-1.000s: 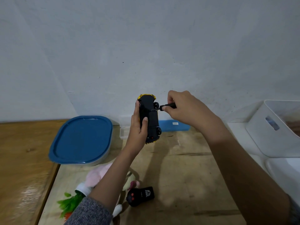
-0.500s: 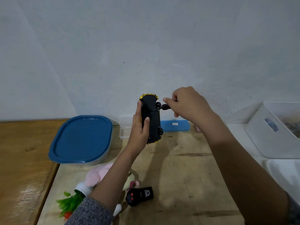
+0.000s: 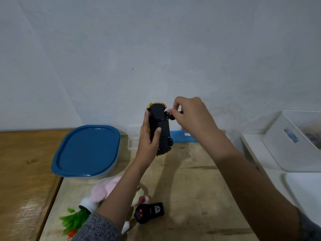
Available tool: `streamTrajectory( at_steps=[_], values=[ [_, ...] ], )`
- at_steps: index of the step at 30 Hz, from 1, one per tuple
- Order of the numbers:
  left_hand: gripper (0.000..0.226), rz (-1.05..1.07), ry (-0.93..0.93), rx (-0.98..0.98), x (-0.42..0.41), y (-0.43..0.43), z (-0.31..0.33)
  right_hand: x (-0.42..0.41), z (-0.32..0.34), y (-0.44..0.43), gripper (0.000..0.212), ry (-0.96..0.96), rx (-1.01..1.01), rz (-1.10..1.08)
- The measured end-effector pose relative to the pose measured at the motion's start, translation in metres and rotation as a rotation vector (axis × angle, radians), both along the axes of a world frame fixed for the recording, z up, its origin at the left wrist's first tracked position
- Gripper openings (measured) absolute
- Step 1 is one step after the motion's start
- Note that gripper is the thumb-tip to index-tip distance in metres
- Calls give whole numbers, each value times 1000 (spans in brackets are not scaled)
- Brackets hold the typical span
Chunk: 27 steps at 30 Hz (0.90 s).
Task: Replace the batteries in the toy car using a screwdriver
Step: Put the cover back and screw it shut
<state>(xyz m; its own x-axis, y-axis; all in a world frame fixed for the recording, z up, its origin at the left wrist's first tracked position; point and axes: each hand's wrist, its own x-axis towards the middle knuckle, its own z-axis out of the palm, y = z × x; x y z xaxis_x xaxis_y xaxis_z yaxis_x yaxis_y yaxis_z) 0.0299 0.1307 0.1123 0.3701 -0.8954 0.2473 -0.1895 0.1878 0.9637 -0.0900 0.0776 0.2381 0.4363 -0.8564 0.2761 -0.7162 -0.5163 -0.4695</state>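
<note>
The step in hand looks like turning the battery-cover screw. It should go best if the right hand (image 3: 192, 115) keeps the screwdriver (image 3: 172, 116) square to the screw and pressed in, since a tilted tip would likely slip. The left hand (image 3: 147, 143) grips the toy car (image 3: 160, 126) on end, thumb on its black underside. The right hand's curled fingertips pinch the small dark handle, with the tip at the car's underside. Below the left forearm lies a black remote (image 3: 150, 212) — left of that hand, a blue-lidded container (image 3: 86, 150).
</note>
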Motion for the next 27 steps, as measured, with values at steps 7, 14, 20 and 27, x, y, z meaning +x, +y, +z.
streamTrajectory(
  at_steps=[7,14,20,27],
  values=[
    [80,-29,79,7,5,3,4,-11,3,-3,20,208,132,182],
    [78,-14,-153,88,14,-1,-12,-4,-8,-4,28,391,6,88],
    [77,-2,-257,121,17,3,-20,-10,-21,-3,31,288,388,56],
    [77,-39,-211,113,18,7,-17,-13,-20,3,18,323,175,141]
  ],
)
